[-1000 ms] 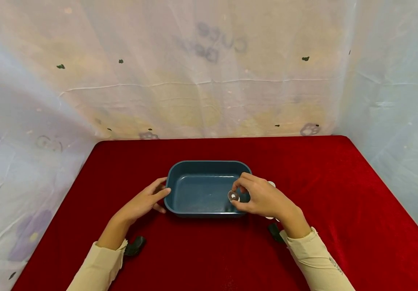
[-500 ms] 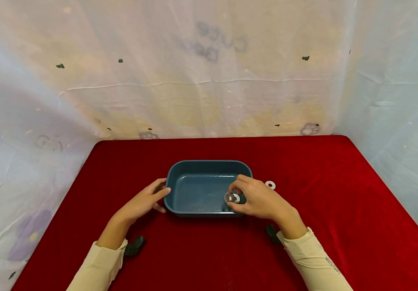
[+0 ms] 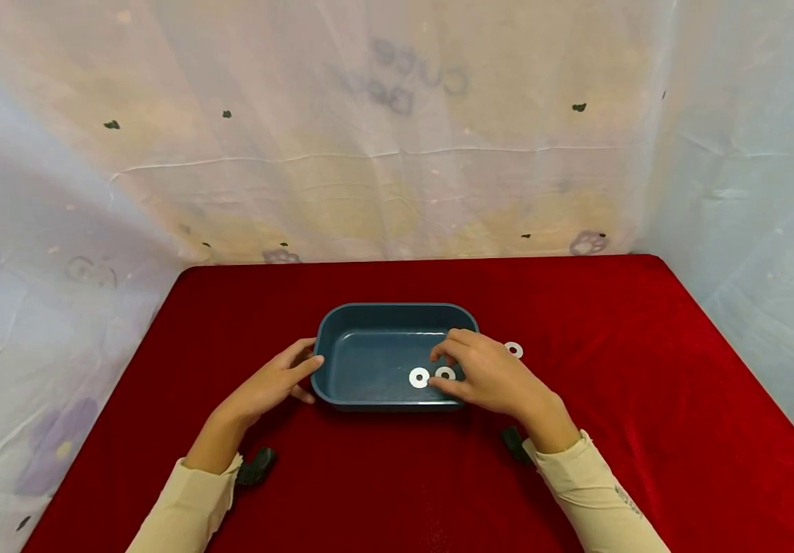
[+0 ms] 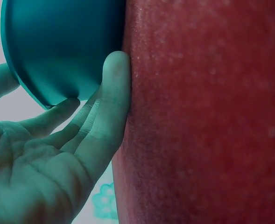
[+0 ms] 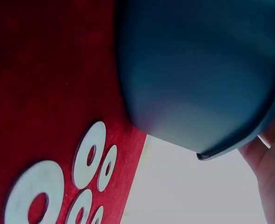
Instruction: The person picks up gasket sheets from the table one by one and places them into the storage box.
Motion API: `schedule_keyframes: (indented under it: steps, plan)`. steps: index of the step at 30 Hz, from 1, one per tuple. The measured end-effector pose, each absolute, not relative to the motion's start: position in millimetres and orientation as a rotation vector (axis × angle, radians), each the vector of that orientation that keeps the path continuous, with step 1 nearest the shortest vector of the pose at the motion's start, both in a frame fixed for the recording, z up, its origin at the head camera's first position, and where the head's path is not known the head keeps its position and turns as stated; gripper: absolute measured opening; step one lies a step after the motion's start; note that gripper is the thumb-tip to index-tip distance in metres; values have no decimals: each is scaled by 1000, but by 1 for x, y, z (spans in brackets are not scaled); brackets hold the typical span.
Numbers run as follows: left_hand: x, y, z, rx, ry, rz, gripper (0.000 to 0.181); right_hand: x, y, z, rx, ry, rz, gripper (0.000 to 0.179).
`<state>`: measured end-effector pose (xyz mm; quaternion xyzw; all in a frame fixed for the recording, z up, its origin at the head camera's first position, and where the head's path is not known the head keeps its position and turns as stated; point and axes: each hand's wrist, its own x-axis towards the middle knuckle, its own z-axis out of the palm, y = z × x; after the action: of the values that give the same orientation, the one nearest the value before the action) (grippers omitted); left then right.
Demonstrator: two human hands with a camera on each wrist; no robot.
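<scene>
A dark blue rectangular tub (image 3: 369,403) stands on the red cloth. My left hand (image 3: 279,382) holds its left end, thumb over the rim and fingers along the outer wall; the left wrist view shows those fingers (image 4: 115,84) against the tub (image 4: 58,42). Two flat metal washers lie on the tub floor: one washer (image 3: 419,377) lies left of my right thumb tip, and another washer (image 3: 447,370) sits partly behind the thumb. Over the tub's right end hovers my right hand (image 3: 490,376), thumb and forefinger apart with nothing between them.
Several more washers (image 5: 37,196) lie on the red cloth (image 3: 577,346) right of the tub, mostly hidden by my right hand in the head view; one washer (image 3: 514,350) shows there. A patterned sheet (image 3: 397,192) hangs behind the table.
My right hand moved slightly left over the tub and let go of a washer, which now lies on the floor beside another one. My left hand stayed on the tub.
</scene>
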<state>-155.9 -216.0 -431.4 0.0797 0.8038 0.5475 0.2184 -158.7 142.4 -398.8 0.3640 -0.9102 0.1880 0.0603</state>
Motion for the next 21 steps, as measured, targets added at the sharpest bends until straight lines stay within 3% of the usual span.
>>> schedule_keyframes:
  steps: [21]
  plan:
    - [-156,-215,-432,213,2225,1500,63,-170,193,-385,787,-2800,645,27]
